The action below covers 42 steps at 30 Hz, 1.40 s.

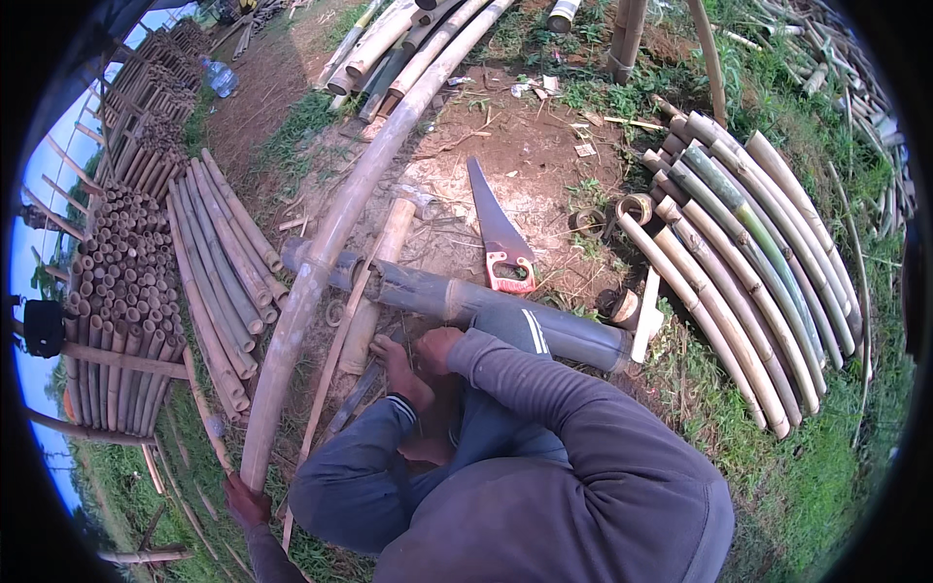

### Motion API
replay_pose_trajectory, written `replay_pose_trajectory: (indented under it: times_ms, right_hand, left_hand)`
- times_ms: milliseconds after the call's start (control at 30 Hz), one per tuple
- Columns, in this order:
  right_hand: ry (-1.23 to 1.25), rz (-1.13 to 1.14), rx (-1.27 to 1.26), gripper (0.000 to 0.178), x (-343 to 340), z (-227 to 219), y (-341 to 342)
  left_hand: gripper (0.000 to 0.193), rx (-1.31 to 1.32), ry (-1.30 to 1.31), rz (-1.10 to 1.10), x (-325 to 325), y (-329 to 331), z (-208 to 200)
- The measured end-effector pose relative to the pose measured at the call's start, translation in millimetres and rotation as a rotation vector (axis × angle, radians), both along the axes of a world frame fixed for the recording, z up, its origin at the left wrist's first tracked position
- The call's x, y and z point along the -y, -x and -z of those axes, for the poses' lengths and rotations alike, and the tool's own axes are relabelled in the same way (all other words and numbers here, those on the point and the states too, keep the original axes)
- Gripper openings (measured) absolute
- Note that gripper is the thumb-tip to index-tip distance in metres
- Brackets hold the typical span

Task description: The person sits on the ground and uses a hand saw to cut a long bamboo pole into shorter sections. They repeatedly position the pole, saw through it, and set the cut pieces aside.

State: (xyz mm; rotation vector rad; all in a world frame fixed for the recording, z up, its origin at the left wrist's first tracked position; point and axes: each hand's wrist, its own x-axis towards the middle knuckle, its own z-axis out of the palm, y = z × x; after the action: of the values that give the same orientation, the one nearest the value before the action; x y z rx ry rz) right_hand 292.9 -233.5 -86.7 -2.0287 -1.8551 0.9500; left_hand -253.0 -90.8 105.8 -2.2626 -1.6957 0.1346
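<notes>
My left hand [248, 502], at the lower left, is closed around the near end of a long bamboo pole [335, 209]. The pole slants up and away across a thick dark bamboo culm [408, 291]. My right hand [439, 350] is closed beside my bent knee, near that culm; anything in its fingers is hidden. Just left of it, my bare foot [403, 377] rests by a shorter pale bamboo piece [364, 325] and a dark flat strip [358, 396]. A handsaw [501, 228] lies beyond, its red-and-white handle against the dark culm.
Cut bamboo poles [743, 262] lie side by side on the right. More poles [219, 282] lie at left, beside a tall stack of cut bamboo [121, 282]. A further pile [398, 44] sits ahead. Short bamboo rings [587, 222] and a plastic jug [221, 78] lie on the ground.
</notes>
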Motion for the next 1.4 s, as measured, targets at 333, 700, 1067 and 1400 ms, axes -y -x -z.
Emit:
replay_pose_trajectory:
  times_ms: [333, 700, 1067, 1400]
  right_hand:
    - [-0.299, 0.554, -0.732, 0.049, -28, -8, -27]
    - [-0.135, 0.878, -1.658, 0.073, -184, -81, 59]
    - [0.392, -0.045, -1.083, 0.063, -180, -51, 282]
    - [-0.568, -0.285, 0.096, 0.067, -144, 3, 134]
  left_hand:
    - [0.058, -0.030, -0.212, -0.458, 123, 190, 32]
    - [0.077, 0.045, -0.603, -0.685, 102, 255, 59]
    - [0.062, 2.640, -0.207, -0.547, -75, 68, 155]
    - [0.061, 2.395, -0.205, -0.872, -141, 182, 176]
